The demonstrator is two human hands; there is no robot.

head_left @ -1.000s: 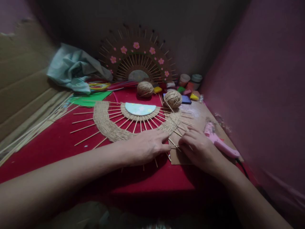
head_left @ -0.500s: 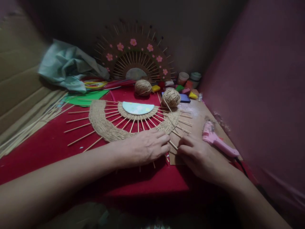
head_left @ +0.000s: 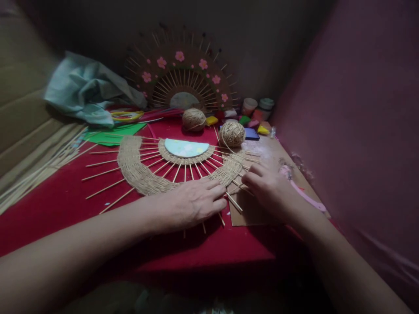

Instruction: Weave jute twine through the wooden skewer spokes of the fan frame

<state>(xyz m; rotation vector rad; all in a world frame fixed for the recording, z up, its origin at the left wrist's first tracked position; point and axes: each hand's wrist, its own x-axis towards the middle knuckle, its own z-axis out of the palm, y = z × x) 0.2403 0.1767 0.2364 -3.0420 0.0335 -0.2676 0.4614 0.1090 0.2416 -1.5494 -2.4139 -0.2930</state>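
Observation:
A half-round woven piece [head_left: 140, 172] of twine on wooden sticks lies on the red cloth [head_left: 65, 200], with a pale blue half disc [head_left: 186, 147] at its centre. My left hand [head_left: 193, 201] lies flat on its lower edge, fingers stretched out and pressing the sticks. My right hand [head_left: 270, 187] is at the piece's right end, fingers curled and pinched on the twine strand among the sticks. The strand runs up to a twine ball [head_left: 231, 133].
A second twine ball [head_left: 194, 119] sits behind. A finished flowered fan piece [head_left: 183, 78] leans on the back wall. A pink glue gun [head_left: 306, 194] lies on cardboard [head_left: 258, 213] at right. Loose sticks [head_left: 42, 165], green paper [head_left: 111, 134], a pale cloth [head_left: 85, 89] and small jars [head_left: 258, 107] surround.
My right hand moved up and left from the lower sticks to the right end of the weave. My left hand stayed pressed on the piece. The view shifted slightly.

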